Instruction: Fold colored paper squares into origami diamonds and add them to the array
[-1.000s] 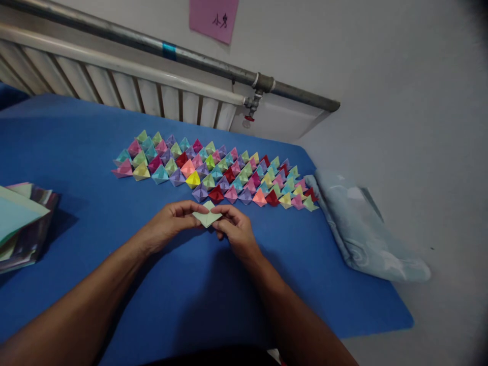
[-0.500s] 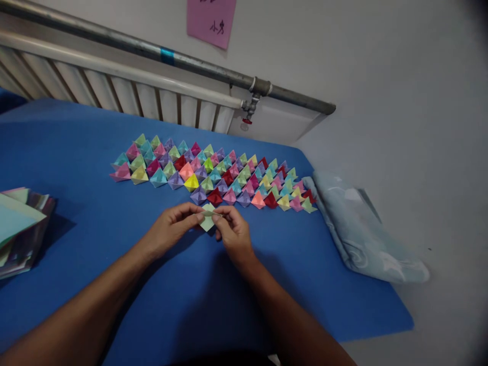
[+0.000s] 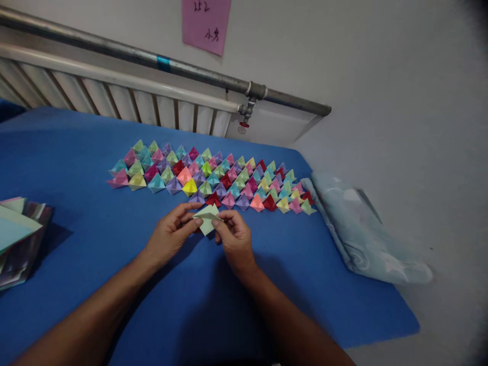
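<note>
A pale green folded paper (image 3: 207, 222) is held up between my two hands, just in front of the rows of paper boats. My left hand (image 3: 176, 229) pinches its left side between thumb and fingers. On the other side, the thumb and fingers of my right hand (image 3: 233, 235) grip its right edge. Behind them, several small folded paper boats (image 3: 189, 187) in pink, purple, blue, green, yellow and red stand in slanting rows. Fingers partly hide the held paper's sides.
All this rests on a blue surface (image 3: 114, 239). At the left lies a stack of coloured paper (image 3: 17, 229). To the right sits a folded pale blue-green cloth (image 3: 343, 223). A radiator (image 3: 125, 104) and a pipe (image 3: 206, 73) with a red-handled valve (image 3: 244, 124) run along the back wall.
The folded paper now shows a wider, opened-out upper flap, and my left fingers have shifted slightly left on it. The view has tilted slightly. Both hands keep hold of the paper.
</note>
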`<state>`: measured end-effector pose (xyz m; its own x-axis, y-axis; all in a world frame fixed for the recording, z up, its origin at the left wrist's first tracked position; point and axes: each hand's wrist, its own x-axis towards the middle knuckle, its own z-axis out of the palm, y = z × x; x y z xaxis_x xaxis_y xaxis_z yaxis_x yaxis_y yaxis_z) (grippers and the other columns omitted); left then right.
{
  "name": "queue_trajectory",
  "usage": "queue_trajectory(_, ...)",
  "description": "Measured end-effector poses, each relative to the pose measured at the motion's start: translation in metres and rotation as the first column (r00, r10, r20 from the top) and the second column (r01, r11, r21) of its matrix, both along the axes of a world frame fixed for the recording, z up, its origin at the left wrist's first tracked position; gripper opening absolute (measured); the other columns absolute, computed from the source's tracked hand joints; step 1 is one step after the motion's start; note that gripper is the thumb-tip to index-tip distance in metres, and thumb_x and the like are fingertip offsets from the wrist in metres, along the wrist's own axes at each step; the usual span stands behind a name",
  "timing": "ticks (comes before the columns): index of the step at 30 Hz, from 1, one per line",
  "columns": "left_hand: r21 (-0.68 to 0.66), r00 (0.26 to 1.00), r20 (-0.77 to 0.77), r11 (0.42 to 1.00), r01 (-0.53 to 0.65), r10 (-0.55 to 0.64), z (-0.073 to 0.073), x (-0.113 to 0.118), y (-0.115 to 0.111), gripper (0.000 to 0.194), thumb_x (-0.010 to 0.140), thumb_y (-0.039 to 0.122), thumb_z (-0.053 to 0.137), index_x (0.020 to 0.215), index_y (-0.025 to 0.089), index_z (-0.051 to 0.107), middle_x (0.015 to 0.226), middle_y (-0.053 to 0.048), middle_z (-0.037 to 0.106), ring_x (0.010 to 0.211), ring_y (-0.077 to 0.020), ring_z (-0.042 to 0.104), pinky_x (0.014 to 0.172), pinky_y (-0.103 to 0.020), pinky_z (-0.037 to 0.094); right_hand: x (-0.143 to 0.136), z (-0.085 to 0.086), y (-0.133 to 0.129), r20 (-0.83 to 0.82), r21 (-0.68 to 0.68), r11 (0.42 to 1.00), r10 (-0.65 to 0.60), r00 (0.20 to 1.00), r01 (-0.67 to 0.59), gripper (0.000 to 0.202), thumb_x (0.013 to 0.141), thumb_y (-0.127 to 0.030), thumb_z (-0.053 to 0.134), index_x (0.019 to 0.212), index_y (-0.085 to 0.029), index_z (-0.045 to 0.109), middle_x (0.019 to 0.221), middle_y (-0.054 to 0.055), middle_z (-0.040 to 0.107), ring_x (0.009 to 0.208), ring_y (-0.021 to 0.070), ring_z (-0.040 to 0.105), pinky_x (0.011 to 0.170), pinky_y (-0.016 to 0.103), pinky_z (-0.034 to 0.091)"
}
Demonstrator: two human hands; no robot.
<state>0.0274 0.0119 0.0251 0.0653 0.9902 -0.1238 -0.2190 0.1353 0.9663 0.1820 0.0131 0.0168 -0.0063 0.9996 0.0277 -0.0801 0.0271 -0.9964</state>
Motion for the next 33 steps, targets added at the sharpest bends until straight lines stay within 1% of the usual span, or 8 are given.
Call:
queue_trajectory(2, -0.016, 1.0, 0.019, 1.0, 0.005, -0.005, 0.0, 0.0, 0.0, 0.046, 0.068, 0.036, 0.085, 0.109, 0.024, 0.069, 0.075, 0.002, 0.072, 0.071, -0.0142, 0.064, 0.068, -0.027, 0.05, 0.0, 0.0, 0.0, -0.003, 0.003, 1.0, -0.004, 1.0, 0.004, 0.018, 0.076, -0.036, 0.066, 0.084, -0.023, 0.057, 0.06, -0.008, 0.052, 0.049, 0.0081, 0.046, 0.048, 0.021, 0.041)
queue_trajectory(7, -0.029, 0.999, 0.045, 0.999, 0.013, -0.012, -0.001, 0.001, 0.001, 0.04, 0.065, 0.039, 0.087, 0.098, 0.022, 0.072, 0.08, 0.0, 0.074, 0.074, -0.0146, 0.065, 0.071, -0.027, 0.051, 0.002, 0.001, 0.001, 0.046, 0.029, 0.999, 0.015, 0.999, -0.016, 0.016, 0.078, -0.036, 0.065, 0.082, -0.022, 0.058, 0.062, -0.007, 0.053, 0.051, 0.0089, 0.047, 0.05, 0.022, 0.042)
queue_trajectory(13, -0.036, 0.999, 0.037, 0.999, -0.021, 0.023, -0.001, -0.001, 0.002, 0.038, 0.061, 0.041, 0.09, 0.091, 0.022, 0.074, 0.082, 0.0, 0.075, 0.075, -0.0144, 0.066, 0.073, -0.027, 0.052, 0.006, -0.003, 0.0, 0.238, 0.182, 0.983, -0.036, 0.971, -0.009, 0.011, 0.083, -0.032, 0.064, 0.079, -0.022, 0.063, 0.083, 0.0, 0.064, 0.064, 0.0105, 0.054, 0.058, 0.023, 0.045)
queue_trajectory(15, -0.046, 0.999, 0.038, 0.999, -0.018, 0.02, -0.001, -0.001, 0.002, 0.038, 0.061, 0.042, 0.09, 0.089, 0.022, 0.075, 0.08, -0.001, 0.075, 0.073, -0.0145, 0.066, 0.071, -0.028, 0.052, 0.006, -0.006, 0.0, 0.266, 0.189, 0.982, -0.043, 0.963, -0.008, 0.01, 0.083, -0.032, 0.064, 0.082, -0.022, 0.064, 0.082, 0.0, 0.065, 0.064, 0.0107, 0.054, 0.059, 0.023, 0.046)
queue_trajectory(21, -0.108, 0.996, 0.087, 0.994, -0.022, 0.031, -0.002, 0.0, 0.002, 0.043, 0.058, 0.039, 0.092, 0.093, 0.022, 0.074, 0.08, -0.001, 0.076, 0.07, -0.0145, 0.068, 0.071, -0.028, 0.053, 0.005, -0.01, 0.002, 0.097, 0.096, 0.995, -0.018, 0.995, 0.009, 0.028, 0.079, -0.033, 0.069, 0.105, -0.024, 0.064, 0.09, 0.001, 0.069, 0.069, 0.0125, 0.062, 0.063, 0.025, 0.053)
queue_trajectory(23, -0.13, 0.994, 0.102, 0.991, -0.022, 0.036, -0.002, 0.0, 0.002, 0.045, 0.057, 0.038, 0.092, 0.096, 0.022, 0.075, 0.082, -0.002, 0.077, 0.071, -0.0148, 0.068, 0.072, -0.028, 0.053, 0.004, -0.01, 0.003, 0.059, 0.061, 0.998, 0.003, 0.998, -0.007, 0.03, 0.079, -0.033, 0.068, 0.108, -0.024, 0.065, 0.091, 0.001, 0.07, 0.067, 0.0124, 0.062, 0.062, 0.025, 0.053)
queue_trajectory(27, -0.152, 0.992, 0.119, 0.988, -0.024, 0.043, -0.002, 0.001, 0.002, 0.043, 0.057, 0.037, 0.093, 0.093, 0.021, 0.077, 0.081, -0.002, 0.077, 0.075, -0.0158, 0.07, 0.075, -0.028, 0.055, 0.005, -0.009, 0.003, 0.093, 0.06, 0.998, 0.007, 0.996, -0.013, 0.023, 0.082, -0.033, 0.067, 0.102, -0.023, 0.07, 0.09, 0.001, 0.071, 0.069, 0.013, 0.062, 0.062, 0.025, 0.052)
queue_trajectory(33, -0.209, 0.986, 0.141, 0.977, -0.053, 0.084, -0.005, 0.001, 0.003, 0.045, 0.055, 0.037, 0.094, 0.092, 0.019, 0.077, 0.08, -0.003, 0.077, 0.071, -0.0149, 0.069, 0.07, -0.027, 0.054, 0.007, -0.009, 0.003, 0.158, 0.106, 0.994, -0.009, 0.987, -0.008, 0.021, 0.083, -0.031, 0.067, 0.101, -0.024, 0.074, 0.096, 0.003, 0.071, 0.081, 0.0156, 0.064, 0.066, 0.026, 0.051)
